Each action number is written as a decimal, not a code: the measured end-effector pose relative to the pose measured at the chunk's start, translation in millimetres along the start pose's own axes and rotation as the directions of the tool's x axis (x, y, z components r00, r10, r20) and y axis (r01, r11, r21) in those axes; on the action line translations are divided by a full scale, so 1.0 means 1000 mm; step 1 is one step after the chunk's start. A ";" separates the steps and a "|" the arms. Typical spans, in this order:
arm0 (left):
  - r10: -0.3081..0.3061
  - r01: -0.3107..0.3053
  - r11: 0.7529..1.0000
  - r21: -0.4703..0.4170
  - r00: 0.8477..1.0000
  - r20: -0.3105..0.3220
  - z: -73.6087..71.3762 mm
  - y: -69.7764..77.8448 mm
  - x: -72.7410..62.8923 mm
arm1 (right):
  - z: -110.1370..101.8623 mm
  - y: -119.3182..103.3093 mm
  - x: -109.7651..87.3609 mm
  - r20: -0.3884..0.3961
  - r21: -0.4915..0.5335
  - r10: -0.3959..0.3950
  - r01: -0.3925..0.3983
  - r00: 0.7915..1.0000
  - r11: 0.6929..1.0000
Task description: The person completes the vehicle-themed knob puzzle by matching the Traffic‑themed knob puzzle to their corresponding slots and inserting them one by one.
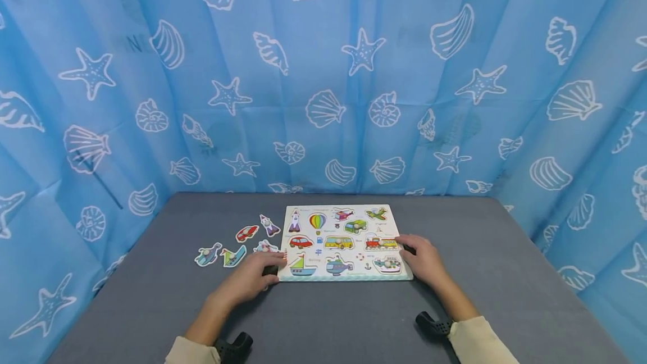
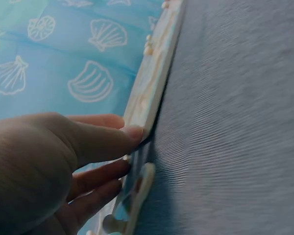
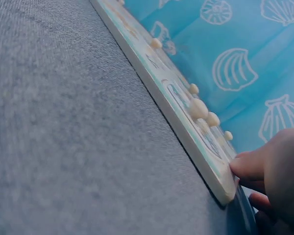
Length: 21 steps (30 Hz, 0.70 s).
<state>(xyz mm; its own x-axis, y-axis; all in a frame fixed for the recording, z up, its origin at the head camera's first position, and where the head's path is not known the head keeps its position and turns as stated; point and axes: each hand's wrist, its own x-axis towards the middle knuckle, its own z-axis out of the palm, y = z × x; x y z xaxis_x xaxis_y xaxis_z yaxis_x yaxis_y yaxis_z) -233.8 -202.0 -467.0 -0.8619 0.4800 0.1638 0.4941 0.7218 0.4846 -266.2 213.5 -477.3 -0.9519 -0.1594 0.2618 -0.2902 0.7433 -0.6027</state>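
A white wooden peg puzzle board (image 1: 323,251) with colourful vehicle pictures lies flat on the grey table, spanning the gap between my hands. My left hand (image 1: 251,275) holds its left edge, and in the left wrist view the thumb (image 2: 132,133) presses the near corner. At the opposite edge, my right hand (image 1: 423,258) grips the board near its front right corner, its thumb (image 3: 247,165) against the side. Round wooden knobs (image 3: 198,108) stand up from the board. Some fingers of the right hand are hidden behind the thumb.
Several loose pieces lie left of the board: a red car (image 1: 246,233), a rocket (image 1: 269,226), a sailboat (image 1: 235,256), a submarine-like piece (image 1: 208,254) and a partly hidden white one (image 1: 265,246). A blue shell-patterned curtain (image 1: 333,83) hangs behind the grey table (image 1: 333,324).
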 end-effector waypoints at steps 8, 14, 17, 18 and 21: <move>-0.108 0.101 0.994 -0.043 0.973 -0.206 -0.011 -0.012 0.018 | -0.003 0.002 -0.003 0.024 -0.013 0.009 -0.008 1.000 1.000; -0.174 0.166 0.985 -0.052 0.919 -0.354 -0.017 -0.030 0.036 | -0.003 0.004 -0.005 0.008 -0.032 -0.014 0.014 1.000 0.999; -0.196 0.190 0.980 -0.055 0.903 -0.382 -0.018 -0.040 0.044 | -0.001 0.004 -0.005 0.004 -0.041 -0.019 0.020 1.000 0.999; -0.210 0.204 0.977 -0.055 0.899 -0.384 -0.018 -0.043 0.046 | -0.001 0.004 -0.005 0.003 -0.043 -0.020 0.020 1.000 0.999; -0.247 0.238 0.969 -0.073 0.887 -0.391 -0.020 -0.050 0.051 | 0.000 0.004 -0.005 0.003 -0.044 -0.021 0.021 1.000 0.999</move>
<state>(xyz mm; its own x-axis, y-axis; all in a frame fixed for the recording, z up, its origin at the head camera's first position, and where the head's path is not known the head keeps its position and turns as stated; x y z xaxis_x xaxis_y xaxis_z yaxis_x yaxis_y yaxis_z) -305.0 -223.4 -466.1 -0.9310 0.0525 0.3613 0.2655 0.7767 0.5712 -262.5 217.0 -481.3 -0.9459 -0.1768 0.2719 -0.3054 0.7676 -0.5635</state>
